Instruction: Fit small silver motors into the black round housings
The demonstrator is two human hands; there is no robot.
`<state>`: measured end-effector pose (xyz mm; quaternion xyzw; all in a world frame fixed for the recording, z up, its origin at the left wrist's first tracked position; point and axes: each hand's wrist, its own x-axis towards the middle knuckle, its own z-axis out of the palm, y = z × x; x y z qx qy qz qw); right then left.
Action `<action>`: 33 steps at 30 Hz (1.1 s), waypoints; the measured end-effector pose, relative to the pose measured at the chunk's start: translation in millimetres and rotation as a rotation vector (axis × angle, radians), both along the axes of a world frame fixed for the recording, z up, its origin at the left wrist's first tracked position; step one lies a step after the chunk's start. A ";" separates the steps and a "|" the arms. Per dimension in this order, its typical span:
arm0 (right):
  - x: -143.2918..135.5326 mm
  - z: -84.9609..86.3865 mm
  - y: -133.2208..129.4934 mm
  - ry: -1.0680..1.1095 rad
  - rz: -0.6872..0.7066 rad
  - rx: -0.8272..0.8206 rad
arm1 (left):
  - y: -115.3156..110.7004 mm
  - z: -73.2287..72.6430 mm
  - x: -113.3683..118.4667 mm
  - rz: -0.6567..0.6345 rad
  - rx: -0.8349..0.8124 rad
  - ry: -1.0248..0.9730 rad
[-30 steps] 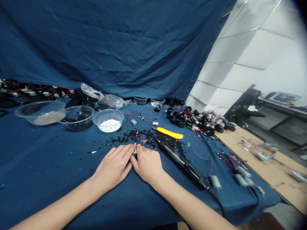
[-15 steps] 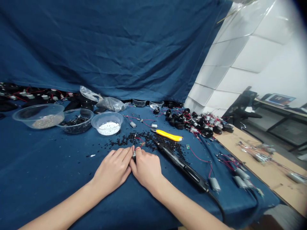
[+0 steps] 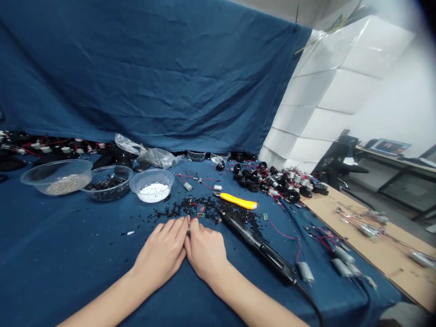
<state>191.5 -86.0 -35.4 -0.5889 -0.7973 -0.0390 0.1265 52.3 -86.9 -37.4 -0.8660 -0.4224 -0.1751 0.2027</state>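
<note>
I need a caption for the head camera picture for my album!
Left hand and right hand pinch a small wired part beside scattered black beads on a blue cloth.

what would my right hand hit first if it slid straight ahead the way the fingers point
Probably the scattered black bits just beyond the right hand, among them the red wire of the small part it pinches; depth is uncertain.

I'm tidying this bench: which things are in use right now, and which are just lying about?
In use: left hand, right hand, small wired part pinched between them.

Lying about: yellow knife, black soldering iron, three bowls, loose motors.
</note>
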 end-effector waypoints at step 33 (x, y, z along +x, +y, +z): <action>-4.1 -0.6 1.0 0.056 0.001 0.037 | 8.4 2.3 5.2 0.072 -0.108 0.021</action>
